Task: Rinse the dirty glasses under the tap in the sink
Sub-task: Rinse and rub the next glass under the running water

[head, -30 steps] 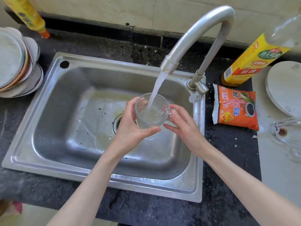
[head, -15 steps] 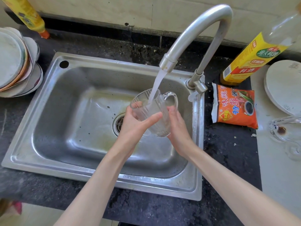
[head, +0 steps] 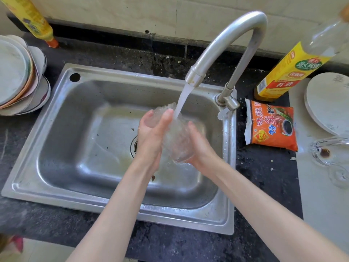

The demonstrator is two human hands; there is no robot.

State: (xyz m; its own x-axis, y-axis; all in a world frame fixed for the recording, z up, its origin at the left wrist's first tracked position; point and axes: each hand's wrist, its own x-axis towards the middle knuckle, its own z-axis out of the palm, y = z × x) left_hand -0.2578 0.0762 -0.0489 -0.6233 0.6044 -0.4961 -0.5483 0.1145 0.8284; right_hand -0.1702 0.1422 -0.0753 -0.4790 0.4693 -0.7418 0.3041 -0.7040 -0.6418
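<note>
Two hands, one glass mug under one running tap

Nearest, the left hand (head: 151, 137) and right hand (head: 198, 148) clasp a clear ribbed glass mug (head: 176, 140) between them – fingers curled round its blurred, wet sides, mouth tipped away – above the steel sink (head: 75, 148). The stream from the tap (head: 226, 44) strikes its upper end. Farther off: one orange sachet (head: 270, 125), two yellow bottles (head: 287, 72) (head: 35, 21), one stack of plates (head: 18, 76).
</note>
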